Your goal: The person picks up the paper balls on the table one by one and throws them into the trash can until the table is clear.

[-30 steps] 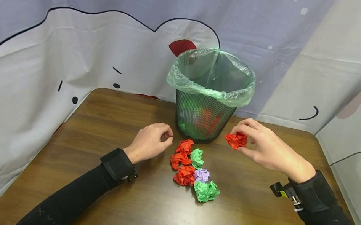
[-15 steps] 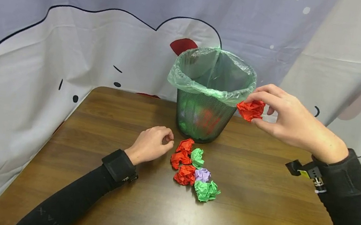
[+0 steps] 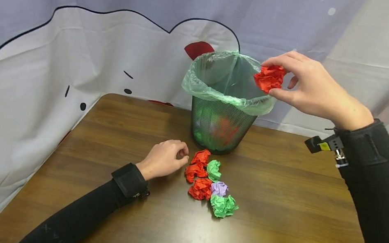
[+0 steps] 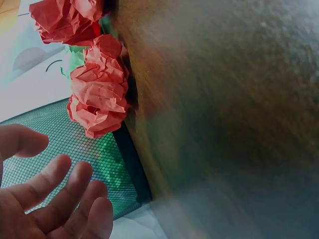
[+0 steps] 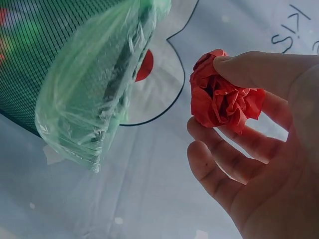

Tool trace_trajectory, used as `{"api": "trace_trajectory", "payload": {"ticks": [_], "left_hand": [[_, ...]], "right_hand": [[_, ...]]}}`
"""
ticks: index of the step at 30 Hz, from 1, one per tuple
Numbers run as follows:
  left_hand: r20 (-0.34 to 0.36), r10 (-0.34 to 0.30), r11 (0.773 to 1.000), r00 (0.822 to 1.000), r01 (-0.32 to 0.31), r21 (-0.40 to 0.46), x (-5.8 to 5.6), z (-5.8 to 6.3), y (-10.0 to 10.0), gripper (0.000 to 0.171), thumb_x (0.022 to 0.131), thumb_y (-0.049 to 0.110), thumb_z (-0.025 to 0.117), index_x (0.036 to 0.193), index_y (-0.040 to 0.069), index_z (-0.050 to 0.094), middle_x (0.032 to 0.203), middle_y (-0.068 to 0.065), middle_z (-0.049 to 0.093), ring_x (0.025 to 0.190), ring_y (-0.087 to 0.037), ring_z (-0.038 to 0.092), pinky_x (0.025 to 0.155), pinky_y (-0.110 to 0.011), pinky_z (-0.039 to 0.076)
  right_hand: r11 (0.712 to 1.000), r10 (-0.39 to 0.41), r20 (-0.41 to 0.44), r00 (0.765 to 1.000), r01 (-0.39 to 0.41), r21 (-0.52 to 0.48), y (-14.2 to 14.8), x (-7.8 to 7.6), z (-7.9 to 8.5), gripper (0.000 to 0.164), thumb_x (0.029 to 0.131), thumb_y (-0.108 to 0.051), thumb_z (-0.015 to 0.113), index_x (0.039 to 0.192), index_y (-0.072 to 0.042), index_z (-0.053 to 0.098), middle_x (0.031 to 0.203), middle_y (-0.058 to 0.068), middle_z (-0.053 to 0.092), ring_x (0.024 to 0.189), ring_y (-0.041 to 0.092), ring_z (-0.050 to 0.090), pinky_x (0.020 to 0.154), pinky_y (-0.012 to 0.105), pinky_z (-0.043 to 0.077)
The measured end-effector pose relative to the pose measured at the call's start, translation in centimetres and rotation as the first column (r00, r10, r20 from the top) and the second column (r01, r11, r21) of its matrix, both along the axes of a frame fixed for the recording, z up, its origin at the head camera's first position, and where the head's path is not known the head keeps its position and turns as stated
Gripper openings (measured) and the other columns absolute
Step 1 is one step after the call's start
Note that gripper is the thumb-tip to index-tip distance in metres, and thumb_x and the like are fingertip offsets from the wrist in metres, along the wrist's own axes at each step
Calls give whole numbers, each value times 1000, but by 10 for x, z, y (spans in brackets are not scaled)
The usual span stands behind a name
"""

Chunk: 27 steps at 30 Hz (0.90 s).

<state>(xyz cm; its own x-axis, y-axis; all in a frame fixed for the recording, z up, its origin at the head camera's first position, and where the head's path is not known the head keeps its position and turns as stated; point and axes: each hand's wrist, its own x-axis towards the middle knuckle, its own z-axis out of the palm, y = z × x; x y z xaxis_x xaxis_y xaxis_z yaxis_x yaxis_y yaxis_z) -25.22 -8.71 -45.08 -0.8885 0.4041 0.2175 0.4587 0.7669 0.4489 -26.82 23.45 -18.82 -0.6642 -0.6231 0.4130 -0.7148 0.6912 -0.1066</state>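
Note:
My right hand (image 3: 311, 86) pinches a crumpled red paper ball (image 3: 269, 79) between thumb and fingertips. It is raised at the right rim of a mesh wastebasket (image 3: 220, 127) lined with a green plastic bag (image 3: 199, 85). In the right wrist view the red ball (image 5: 219, 94) sits apart from the bag's rim (image 5: 94, 99). My left hand (image 3: 164, 159) rests on the table with loosely curled fingers and holds nothing. Just right of it lie several red paper balls (image 3: 201, 189), a light green ball (image 3: 213, 170), a purple ball (image 3: 219, 189) and a brighter green ball (image 3: 223, 205).
The wastebasket stands near the back edge of the brown wooden table (image 3: 278, 216). Red and green shapes show through its mesh. A printed curtain (image 3: 122, 53) hangs behind and beside the table.
My right hand has lifted the red paper ball from low over the table, beside the basket, up to its right rim. The left hand and the other paper balls stay nearly in place.

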Motion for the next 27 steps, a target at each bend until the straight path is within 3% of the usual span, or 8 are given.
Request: {"api": "trace_trajectory", "payload": {"ticks": [7,15,20,27], "left_hand": [[17,-2,1000,1000,2,-8,0,-1,-1,11,89,26,68,97,19,71,90,6,65,82,-10,60,72,-33,51],[34,6,1000,999,-5,-26,1,-3,-3,13,89,26,69,99,19,71,91,6,65,83,-10,60,73,-33,51],[28,-3,1000,1000,4,-27,3,-2,-1,14,88,27,69,99,19,71,91,6,66,83,-9,60,73,-34,51],[23,-16,999,1000,16,-37,5,-3,1,15,89,27,68,101,18,71,93,4,67,84,-10,60,72,-34,51]], "right_hand": [[996,-73,63,995,70,58,-7,-25,11,62,87,-10,76,144,-16,53,125,8,60,96,17,54,72,19,43],[989,-129,159,979,116,87,-21,-51,25,65,91,-12,71,151,-16,45,135,16,56,117,37,56,91,52,45],[988,-138,238,961,116,102,-31,-62,24,70,92,-12,69,154,-18,40,134,15,57,117,36,60,95,51,45],[975,-187,287,940,141,172,-29,-66,13,74,94,-16,67,159,-23,31,160,11,37,130,35,52,102,58,41]]}}
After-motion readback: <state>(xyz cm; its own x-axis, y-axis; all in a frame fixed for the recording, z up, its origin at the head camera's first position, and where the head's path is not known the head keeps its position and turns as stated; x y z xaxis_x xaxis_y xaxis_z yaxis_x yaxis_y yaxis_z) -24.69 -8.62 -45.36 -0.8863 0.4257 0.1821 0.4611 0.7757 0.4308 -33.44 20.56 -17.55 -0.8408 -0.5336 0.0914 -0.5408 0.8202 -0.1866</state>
